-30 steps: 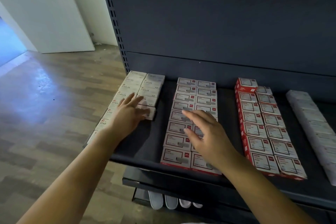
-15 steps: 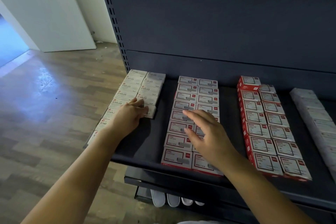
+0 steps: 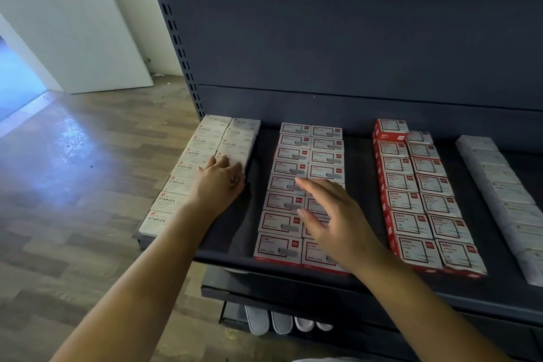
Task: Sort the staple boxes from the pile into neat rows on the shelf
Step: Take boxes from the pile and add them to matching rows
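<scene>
Wood-plank floor (image 3: 73,185) at far left, white door (image 3: 58,26) with a lever handle behind it. Next, dark metal shelf (image 3: 235,232) with a slotted upright (image 3: 176,38) on its left edge. On the shelf's left end, cream "STAPLES" boxes (image 3: 202,141) in two rows running front to back, outer row longer, inner row shorter. Left hand (image 3: 219,182) lying over the near end of the inner cream row, fingers (image 3: 232,169) curled against the nearest box there, touching it; whether gripping or only pressing cannot be told. To the right, across a bare strip of shelf, white-and-red staple boxes (image 3: 286,185) in two neat rows. Right hand (image 3: 335,217) over the right-hand row of that block, fingers (image 3: 308,185) spread and relaxed, grasping nothing; contact with the boxes below cannot be told. Further right, red-sided staple boxes (image 3: 417,203) in two rows, one extra box (image 3: 390,128) stacked on top at the back. At far right, single row of plain white boxes (image 3: 505,194), partly cut off by the frame edge. Below the shelf, pale slippers (image 3: 282,322) on the floor.
</scene>
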Demonstrator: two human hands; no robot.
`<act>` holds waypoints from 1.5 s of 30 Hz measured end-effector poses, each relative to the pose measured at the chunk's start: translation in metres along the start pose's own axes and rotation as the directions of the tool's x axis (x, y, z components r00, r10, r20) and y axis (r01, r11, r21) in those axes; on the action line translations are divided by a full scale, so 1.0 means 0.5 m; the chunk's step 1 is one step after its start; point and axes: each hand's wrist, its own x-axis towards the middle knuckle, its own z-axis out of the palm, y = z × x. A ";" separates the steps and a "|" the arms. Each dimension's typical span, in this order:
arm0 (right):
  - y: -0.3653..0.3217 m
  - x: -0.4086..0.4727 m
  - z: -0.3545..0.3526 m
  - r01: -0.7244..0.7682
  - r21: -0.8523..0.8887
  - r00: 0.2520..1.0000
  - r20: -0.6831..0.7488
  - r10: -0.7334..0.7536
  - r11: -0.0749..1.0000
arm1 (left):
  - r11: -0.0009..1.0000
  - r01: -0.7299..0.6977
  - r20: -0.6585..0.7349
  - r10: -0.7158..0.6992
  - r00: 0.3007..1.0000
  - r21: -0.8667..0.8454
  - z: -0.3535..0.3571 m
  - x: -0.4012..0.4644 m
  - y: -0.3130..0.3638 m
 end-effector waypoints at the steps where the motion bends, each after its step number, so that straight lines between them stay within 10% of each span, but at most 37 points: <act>1: 0.000 -0.001 -0.001 0.002 -0.004 1.000 -0.005 -0.002 1.000 | 1.000 0.020 0.014 -0.020 1.000 0.007 -0.001 0.001 0.003; 9: 0.016 -0.047 -0.032 0.009 0.022 1.000 -0.010 -0.009 1.000 | 0.991 0.128 0.039 -0.129 0.991 0.026 -0.011 -0.028 0.053; 21: 0.162 -0.162 -0.173 -0.079 -0.123 0.988 -0.142 0.062 0.989 | 0.947 -0.321 -0.041 0.320 0.947 -0.030 0.025 -0.126 0.461; 45: 0.538 -0.421 -0.597 -0.122 -0.097 0.932 -0.354 0.080 0.988 | 0.899 -0.438 0.056 0.437 0.898 0.003 0.187 -0.097 1.017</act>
